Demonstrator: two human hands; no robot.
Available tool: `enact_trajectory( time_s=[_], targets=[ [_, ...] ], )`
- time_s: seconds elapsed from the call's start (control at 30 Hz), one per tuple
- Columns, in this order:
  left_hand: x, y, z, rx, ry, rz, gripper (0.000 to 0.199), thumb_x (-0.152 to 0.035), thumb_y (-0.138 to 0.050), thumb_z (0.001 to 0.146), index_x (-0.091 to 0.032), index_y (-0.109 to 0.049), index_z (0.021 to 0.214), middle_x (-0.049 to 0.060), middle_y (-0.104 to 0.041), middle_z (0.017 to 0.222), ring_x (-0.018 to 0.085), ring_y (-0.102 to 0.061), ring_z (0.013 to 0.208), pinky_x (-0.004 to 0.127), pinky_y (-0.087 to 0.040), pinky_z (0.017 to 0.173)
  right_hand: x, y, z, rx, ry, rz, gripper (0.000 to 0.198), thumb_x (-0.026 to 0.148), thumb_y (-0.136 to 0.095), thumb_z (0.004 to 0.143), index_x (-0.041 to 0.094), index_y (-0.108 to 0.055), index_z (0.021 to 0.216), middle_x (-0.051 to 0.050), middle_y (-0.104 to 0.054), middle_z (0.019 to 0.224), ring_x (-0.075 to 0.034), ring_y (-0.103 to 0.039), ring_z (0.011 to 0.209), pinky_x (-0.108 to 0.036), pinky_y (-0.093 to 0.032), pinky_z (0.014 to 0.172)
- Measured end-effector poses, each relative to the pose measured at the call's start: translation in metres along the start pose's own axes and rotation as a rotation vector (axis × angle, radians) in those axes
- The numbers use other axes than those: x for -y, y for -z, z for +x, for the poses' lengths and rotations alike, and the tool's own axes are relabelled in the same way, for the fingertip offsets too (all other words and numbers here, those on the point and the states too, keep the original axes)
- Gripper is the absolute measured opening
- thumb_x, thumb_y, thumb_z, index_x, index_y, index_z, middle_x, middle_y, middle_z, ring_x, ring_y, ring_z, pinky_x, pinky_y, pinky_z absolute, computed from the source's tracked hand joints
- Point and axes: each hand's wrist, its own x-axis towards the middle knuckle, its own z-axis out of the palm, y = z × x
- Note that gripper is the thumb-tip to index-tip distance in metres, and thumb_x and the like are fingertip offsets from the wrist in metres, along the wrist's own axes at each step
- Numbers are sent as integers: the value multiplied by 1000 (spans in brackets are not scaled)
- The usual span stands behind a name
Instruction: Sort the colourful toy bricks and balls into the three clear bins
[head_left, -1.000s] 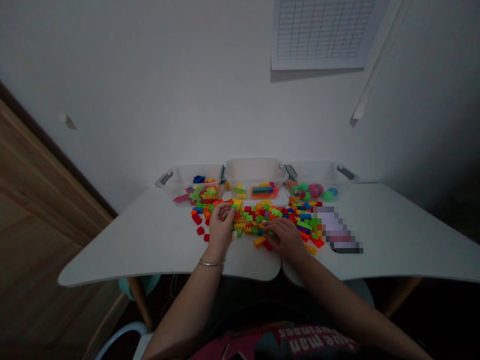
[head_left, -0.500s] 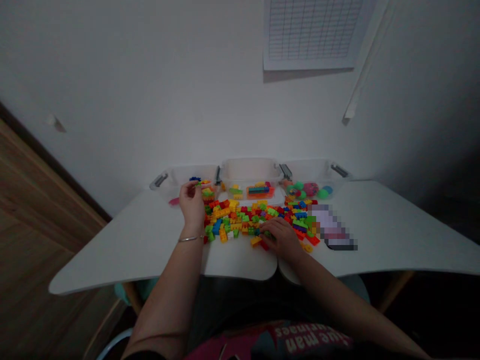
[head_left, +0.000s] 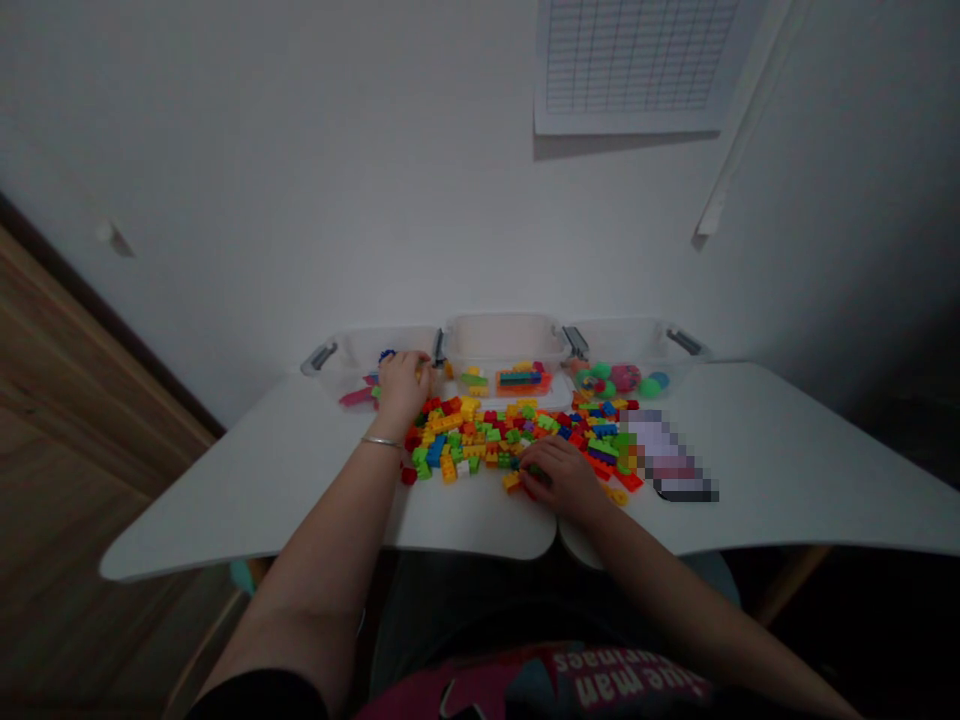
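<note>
Left hand [head_left: 406, 385] at the clear plastic left-hand bin [head_left: 360, 348], fingers curled; grasp can't be told. Right hand [head_left: 562, 478] bent over near edge of multicoloured plastic brick pile [head_left: 480, 436], white surface [head_left: 247, 485]; hold unclear. Placing step, probably; next calls for clearing bin rim.

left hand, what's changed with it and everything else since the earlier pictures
The left hand has moved forward and left, from the brick pile to the left clear bin; whether it holds or let go of anything can't be made out. The right hand stayed at the pile's near edge; the middle bin and right bin stayed put.
</note>
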Motion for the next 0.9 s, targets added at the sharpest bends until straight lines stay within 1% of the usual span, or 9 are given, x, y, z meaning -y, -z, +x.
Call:
enact_trajectory(
  time_s=[0.1,0.23,0.4,0.63,0.73,0.8,0.87,0.9],
  targets=[
    [-4,-1,-9,7,-19,94,33,-30,-46,86,-12,-62,109,15,-67,100,30,-58,101,51,-31,106,1,1,0,10,-15,3,3,19,-60,85,22,-62,86,-5,-69,89,-21,-60,90,-35,-50,84],
    [-6,-6,-20,-33,-79,181,41,-30,-45,85,-10,-58,119,18,-64,108,34,-52,112,54,-21,113,2,2,0,13,-24,5,5,18,-58,86,21,-62,86,-5,-69,89,-21,-60,90,-36,-50,84],
    [-9,-5,-23,-40,-74,163,48,-29,-46,83,-11,-55,127,17,-60,125,33,-46,123,54,-18,115,3,2,1,5,-23,9,8,17,-55,87,21,-62,86,-5,-69,88,-20,-60,89,-36,-50,83],
    [-17,9,-19,43,5,89,54,-29,-44,85,-13,-50,136,14,-52,140,32,-40,133,57,-16,116,3,1,1,-15,-30,-12,10,17,-53,88,21,-62,86,-5,-70,88,-21,-60,88,-37,-51,83],
    [-30,16,-30,13,71,76,53,-31,-44,86,-16,-49,137,13,-49,144,33,-37,137,61,-14,116,2,-1,1,-24,-41,-19,11,16,-54,87,22,-63,88,-5,-70,89,-21,-60,89,-38,-50,85],
    [-44,19,-45,-10,60,68,52,-32,-46,87,-19,-49,136,11,-48,145,32,-36,138,61,-10,117,1,-1,0,-30,-50,-22,11,15,-54,87,21,-63,88,-5,-70,90,-21,-60,90,-38,-50,85],
    [-59,19,-63,51,4,32,49,-32,-47,87,-22,-50,135,9,-49,144,30,-38,137,60,-12,117,0,-1,-1,-33,-52,-20,12,14,-54,86,21,-63,88,-5,-70,89,-21,-60,89,-37,-50,85],
    [-66,18,-72,101,-31,12,48,-32,-47,88,-22,-49,135,9,-48,145,29,-39,136,60,-14,117,0,-1,-1,-34,-50,-20,12,13,-54,86,21,-63,88,-5,-70,89,-21,-60,88,-37,-50,85]
  ],
)
